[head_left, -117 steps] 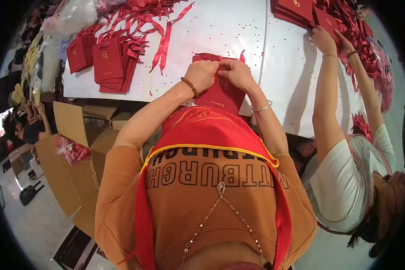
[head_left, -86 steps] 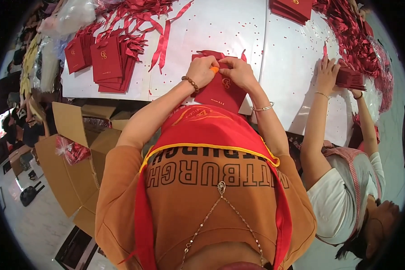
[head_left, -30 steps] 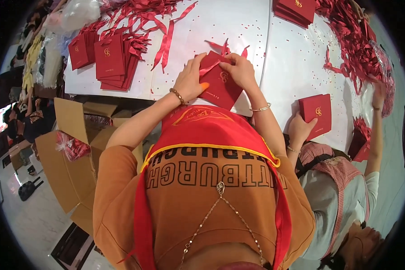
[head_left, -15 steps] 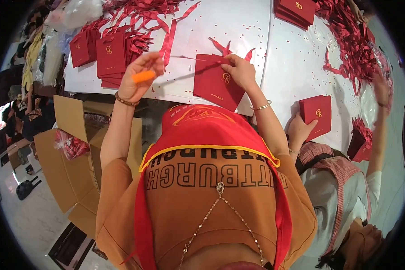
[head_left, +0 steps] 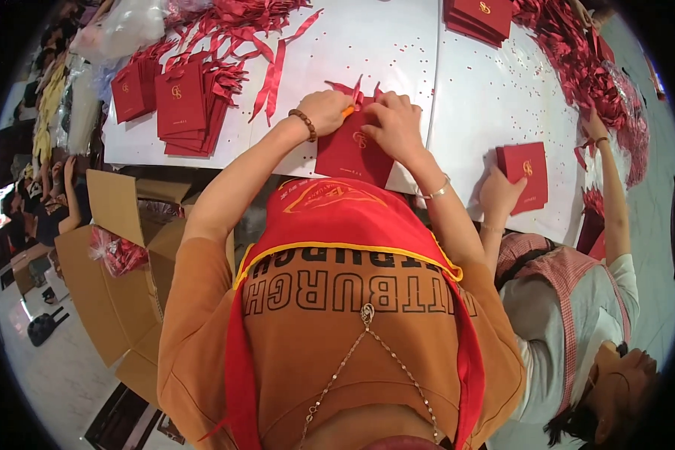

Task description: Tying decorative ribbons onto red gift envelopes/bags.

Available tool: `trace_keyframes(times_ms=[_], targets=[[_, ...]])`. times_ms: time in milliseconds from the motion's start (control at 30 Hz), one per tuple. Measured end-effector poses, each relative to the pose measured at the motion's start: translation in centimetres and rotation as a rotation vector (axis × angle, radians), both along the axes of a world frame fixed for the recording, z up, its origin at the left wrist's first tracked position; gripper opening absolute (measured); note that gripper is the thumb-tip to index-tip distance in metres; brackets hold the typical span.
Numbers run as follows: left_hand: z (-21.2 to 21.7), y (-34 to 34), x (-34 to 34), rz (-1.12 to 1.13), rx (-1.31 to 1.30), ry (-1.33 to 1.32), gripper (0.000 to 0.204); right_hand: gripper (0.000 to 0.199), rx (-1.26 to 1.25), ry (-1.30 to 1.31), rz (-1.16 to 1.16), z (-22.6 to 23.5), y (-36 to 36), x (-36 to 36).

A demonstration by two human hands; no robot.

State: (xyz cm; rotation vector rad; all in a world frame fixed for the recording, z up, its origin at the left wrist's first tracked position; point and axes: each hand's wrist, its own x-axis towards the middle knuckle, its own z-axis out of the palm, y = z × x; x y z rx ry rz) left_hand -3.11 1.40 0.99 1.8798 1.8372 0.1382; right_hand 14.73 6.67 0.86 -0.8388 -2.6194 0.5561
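Note:
A red paper gift bag (head_left: 350, 156) with a gold emblem lies on the white table in front of me. Red ribbon ends (head_left: 345, 88) stick out beyond its far edge. At that edge my left hand (head_left: 322, 112) is closed on an orange-handled tool (head_left: 348, 111), whose tip I cannot make out. Beside it, the fingers of my right hand (head_left: 395, 126) are bent over the bag's top edge and grip it, close to the ribbon.
Stacked red bags (head_left: 182, 101) with ribbons stand left on the white table (head_left: 375, 37); more bags (head_left: 478, 16) lie at the far right. A co-worker's hand (head_left: 502, 191) holds red bags at right, near a heap of ribbons (head_left: 577, 60). An open cardboard box (head_left: 101, 277) stands lower left.
My left hand has come right and down to the bag's top edge with the orange-handled tool. My right hand stays at the bag. The co-worker's far arm has reached to the ribbon heap.

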Motion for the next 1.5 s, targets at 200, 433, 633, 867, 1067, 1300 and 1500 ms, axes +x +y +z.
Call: trace_keyframes(times_ms=[200,433,633,867,1067,1300,1500], targets=[[2.8,-0.1,0.1,0.219,-0.014,-0.203,0.025,0.026,-0.500,0.056,-0.228,0.3,0.3,3.0],[2.1,-1.2,1.8,0.224,0.339,-0.440,0.019,0.033,-0.616,0.093,-0.266,-1.2,0.8,2.9],[0.0,-1.3,5.0,0.437,-0.136,-0.744,0.017,0.031,-0.825,0.125,-0.290,-1.6,1.1,3.1],[-2.3,-1.9,6.0,0.384,0.128,-0.518,0.015,0.030,-0.830,0.153,-0.298,-2.0,0.9,3.2],[-1.7,-1.7,6.4,0.475,0.231,-0.512,0.012,0.028,-0.756,0.168,-0.257,-2.0,0.7,3.2],[-2.3,-1.6,6.1,0.451,0.187,-0.451,0.011,0.028,-0.736,0.178,-0.259,-1.5,0.2,2.9],[-2.1,-1.4,6.2,0.484,0.149,-0.526,0.018,0.027,-0.783,0.247,-0.218,-2.0,0.3,3.2]])
